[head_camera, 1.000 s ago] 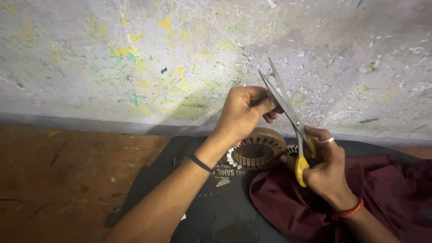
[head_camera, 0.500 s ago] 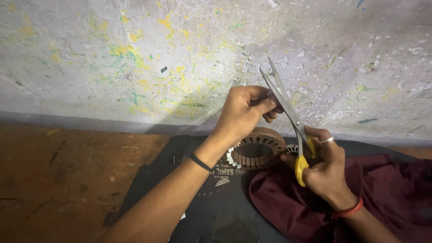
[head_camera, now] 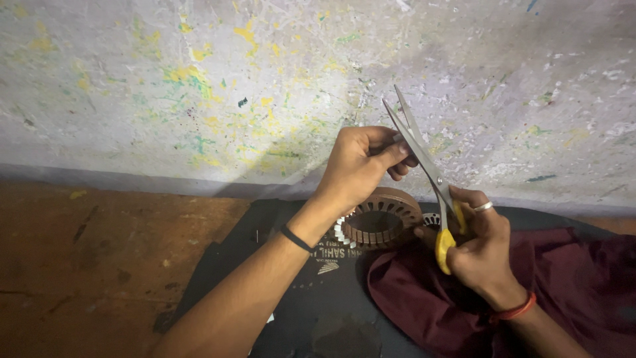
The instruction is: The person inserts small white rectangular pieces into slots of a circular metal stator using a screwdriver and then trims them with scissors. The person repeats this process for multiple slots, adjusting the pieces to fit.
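One paint-speckled wall filled the upper part of the view, above one brown floor. On the floor lay one dark mat, and on its right side one maroon cloth lay bunched. One ring-shaped slotted metal core, brown with pale teeth along its lower edge, rested on the mat just beside the cloth.

Two hands were in view, raised above the mat and close together. The left hand, with one black band at its wrist, had its fingertips pinched together at the blades; whether it held something small there could not be made out. The right hand, with one ring on a finger and one red thread at its wrist, was closed around the yellow handles of one pair of scissors. The two blades stood slightly parted, pointing up and to the left in front of the wall, with the left fingertips touching them near mid-length.

Compared with the picture half a second earlier, both hands and the scissors had kept nearly the same pose, and the core and cloth lay unmoved.
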